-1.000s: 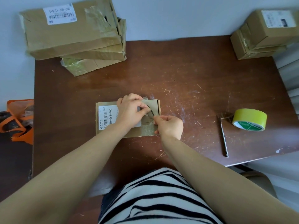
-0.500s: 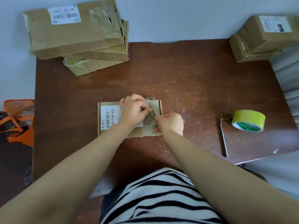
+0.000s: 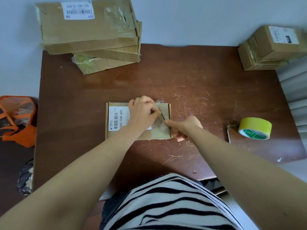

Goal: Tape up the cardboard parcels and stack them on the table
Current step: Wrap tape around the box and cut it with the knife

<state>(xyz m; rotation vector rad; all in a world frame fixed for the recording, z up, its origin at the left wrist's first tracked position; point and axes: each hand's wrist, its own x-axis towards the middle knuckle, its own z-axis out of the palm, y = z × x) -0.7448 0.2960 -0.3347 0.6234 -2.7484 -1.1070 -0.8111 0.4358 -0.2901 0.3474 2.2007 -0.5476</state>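
A small flat cardboard parcel (image 3: 156,135) with a white barcode label lies in the middle of the brown table (image 3: 199,80). My left hand (image 3: 142,113) rests on top of it and pinches a wrinkled strip of clear tape (image 3: 160,126) stuck on its right half. My right hand (image 3: 187,127) is at the parcel's right edge. Its index finger is stretched out and presses on the tape, while the other fingers are curled. A yellow tape roll (image 3: 255,128) lies flat on the table to the right, apart from both hands.
Taped parcels are stacked at the back left corner (image 3: 89,30), and a smaller stack (image 3: 272,47) stands at the back right. A thin metal tool (image 3: 229,135) lies just left of the tape roll. An orange bag (image 3: 16,120) sits on the floor to the left.
My right hand has let go of its pinch on the tape and now points its index finger onto the strip. The left hand keeps its hold.
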